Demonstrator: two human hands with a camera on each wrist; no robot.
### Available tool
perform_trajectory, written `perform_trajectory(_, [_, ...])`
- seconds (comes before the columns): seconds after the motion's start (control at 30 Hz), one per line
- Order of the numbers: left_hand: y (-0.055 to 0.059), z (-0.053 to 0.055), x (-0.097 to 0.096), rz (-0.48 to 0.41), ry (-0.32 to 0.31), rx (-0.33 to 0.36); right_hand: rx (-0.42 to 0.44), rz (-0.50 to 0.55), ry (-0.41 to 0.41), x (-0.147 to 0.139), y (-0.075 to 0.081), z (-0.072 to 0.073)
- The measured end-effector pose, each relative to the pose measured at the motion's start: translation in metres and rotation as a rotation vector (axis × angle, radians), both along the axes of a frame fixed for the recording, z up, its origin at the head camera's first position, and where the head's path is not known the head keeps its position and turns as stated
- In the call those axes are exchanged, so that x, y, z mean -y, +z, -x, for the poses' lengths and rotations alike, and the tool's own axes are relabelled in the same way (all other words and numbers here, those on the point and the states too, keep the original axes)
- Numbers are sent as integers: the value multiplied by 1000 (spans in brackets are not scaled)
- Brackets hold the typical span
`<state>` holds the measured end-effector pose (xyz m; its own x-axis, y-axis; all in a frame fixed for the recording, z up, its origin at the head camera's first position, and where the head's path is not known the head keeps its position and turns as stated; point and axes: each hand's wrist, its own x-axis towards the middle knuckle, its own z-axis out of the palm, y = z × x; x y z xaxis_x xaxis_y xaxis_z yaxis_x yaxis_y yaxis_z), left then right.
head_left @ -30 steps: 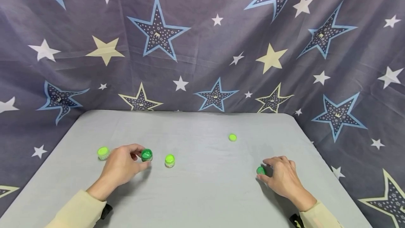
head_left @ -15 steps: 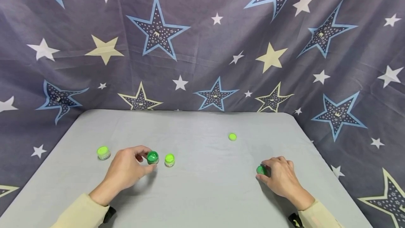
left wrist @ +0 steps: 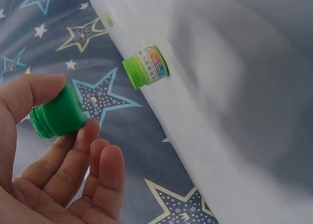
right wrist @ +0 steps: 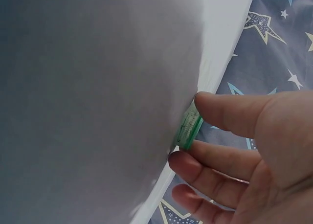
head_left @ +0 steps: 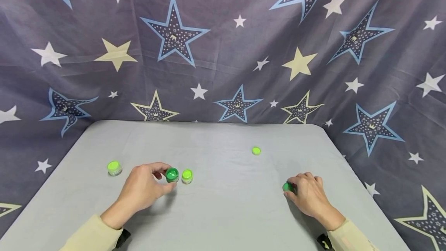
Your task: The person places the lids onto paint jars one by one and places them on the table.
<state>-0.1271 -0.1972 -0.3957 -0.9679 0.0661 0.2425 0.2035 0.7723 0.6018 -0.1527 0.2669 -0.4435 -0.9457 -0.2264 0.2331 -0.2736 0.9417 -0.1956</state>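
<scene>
My left hand [head_left: 141, 187] pinches a small dark green paint jar [left wrist: 59, 112] between thumb and fingers, just left of a light green paint jar [head_left: 187, 176] on the table. Glossy green paint shows in the top of the dark green jar in the head view. In the left wrist view the light green jar [left wrist: 145, 67] bears a printed label and a rainbow-coloured patch. At the right, my right hand [head_left: 310, 196] pinches a dark green lid [head_left: 287, 187] low at the tabletop. Its ridged side shows between thumb and fingers in the right wrist view, partly hidden.
Another light green jar [head_left: 114, 168] stands at the left of the pale grey table [head_left: 223, 212]. A light green lid [head_left: 256, 150] lies farther back, right of the middle. Behind the table hangs a dark star-patterned cloth [head_left: 223, 69].
My left hand has carried the dark green jar to the right, closer to the middle light green jar. The right hand stays almost in place with the lid.
</scene>
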Motion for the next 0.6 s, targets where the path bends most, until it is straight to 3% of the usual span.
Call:
perform_trajectory(0.37, [2,-2,-10,-42,-28,5,-8,10,-8,1,3,-1])
perform_trajectory(0.6, [-1,0,-17,-55,-21,45,-24,26,-1,3,9,-3])
